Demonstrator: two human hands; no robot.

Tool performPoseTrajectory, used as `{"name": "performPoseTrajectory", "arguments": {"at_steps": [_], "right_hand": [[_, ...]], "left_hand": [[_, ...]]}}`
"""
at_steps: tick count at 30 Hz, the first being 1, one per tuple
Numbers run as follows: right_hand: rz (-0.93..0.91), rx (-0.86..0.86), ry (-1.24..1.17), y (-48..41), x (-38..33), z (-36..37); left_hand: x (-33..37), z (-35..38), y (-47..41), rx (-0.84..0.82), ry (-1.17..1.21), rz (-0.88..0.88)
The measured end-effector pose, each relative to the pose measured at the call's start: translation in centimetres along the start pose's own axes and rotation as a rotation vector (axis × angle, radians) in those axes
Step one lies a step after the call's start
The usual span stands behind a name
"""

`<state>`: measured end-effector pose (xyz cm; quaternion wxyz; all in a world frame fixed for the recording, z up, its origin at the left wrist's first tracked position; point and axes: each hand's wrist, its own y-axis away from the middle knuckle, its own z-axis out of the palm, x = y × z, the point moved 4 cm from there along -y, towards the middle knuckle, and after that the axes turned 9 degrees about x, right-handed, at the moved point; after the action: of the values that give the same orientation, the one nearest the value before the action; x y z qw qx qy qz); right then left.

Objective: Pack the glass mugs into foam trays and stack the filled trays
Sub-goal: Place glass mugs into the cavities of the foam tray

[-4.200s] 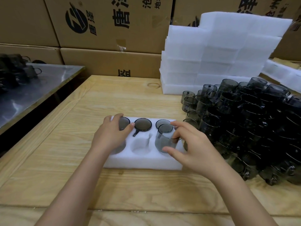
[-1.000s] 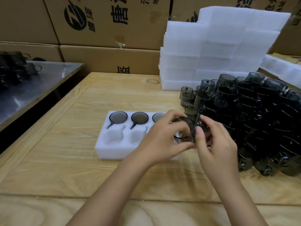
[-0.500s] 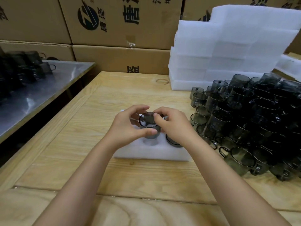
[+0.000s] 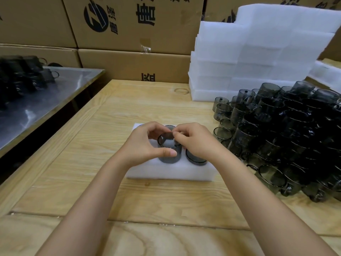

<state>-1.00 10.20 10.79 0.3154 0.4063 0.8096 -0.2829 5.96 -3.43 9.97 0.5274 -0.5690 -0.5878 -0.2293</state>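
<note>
Grey mug (image 4: 169, 159) — gripped between hands (image 4: 143, 145) (image 4: 196, 143).

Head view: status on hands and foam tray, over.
Left hand grips smoky grey glass mug, right hand pinches its rim. Mug upright, partway into white foam tray. Nothing blocking.

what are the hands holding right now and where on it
A grey glass mug at the foam tray: the left hand wraps its side wall, thumb across the front; the right hand pinches its rim.

Printed cardboard boxes (image 4: 129, 24) stand behind a wooden table (image 4: 73, 163); left, seemingly a steel table (image 4: 46, 100).
</note>
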Motion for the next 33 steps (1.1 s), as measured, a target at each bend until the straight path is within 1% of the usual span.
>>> {"name": "performPoseTrajectory", "arguments": {"at_steps": [4,8,12,14,17,20,23,25,27,29,31,33], "right_hand": [[-0.017,0.011,0.095,0.2,-0.4,0.2],[0.018,0.026,0.049,0.7,-0.3,0.8],[-0.025,0.109,0.080,1.6,0.2,1.5],[-0.009,0.147,0.141,1.7,0.8,1.8],[-0.016,0.153,0.278,1.5,1.1,1.9],[-0.074,0.174,0.426,1.6,1.0,2.1],[-0.113,0.196,0.499,1.8,1.1,2.5],[-0.077,0.136,0.548,1.6,1.4,2.8],[-0.036,0.030,0.656,1.2,1.8,3.1],[-0.016,-0.065,0.744,0.8,2.1,3.3],[0.004,-0.130,0.723,0.5,2.4,3.2],[0.008,-0.148,0.624,0.6,2.6,3.0]], "left_hand": [[-0.7,-0.1,0.1,-0.012,-0.019,-0.014],[-1.1,-0.1,0.1,-0.037,-0.068,-0.005],[-1.4,0.0,0.3,-0.043,-0.079,0.001],[-1.3,0.2,0.3,-0.045,-0.162,0.029],[-1.0,0.7,0.3,-0.071,-0.283,0.065],[-0.9,0.7,0.3,-0.108,-0.336,0.087],[-0.9,0.6,0.0,-0.089,-0.375,0.118],[-1.0,0.6,-0.2,-0.062,-0.447,0.162],[-1.2,0.6,-0.2,-0.043,-0.516,0.230],[-1.5,0.6,0.2,-0.065,-0.575,0.275],[-2.1,0.3,0.5,-0.087,-0.588,0.257],[-2.3,0.2,0.8,-0.093,-0.572,0.211]]}}
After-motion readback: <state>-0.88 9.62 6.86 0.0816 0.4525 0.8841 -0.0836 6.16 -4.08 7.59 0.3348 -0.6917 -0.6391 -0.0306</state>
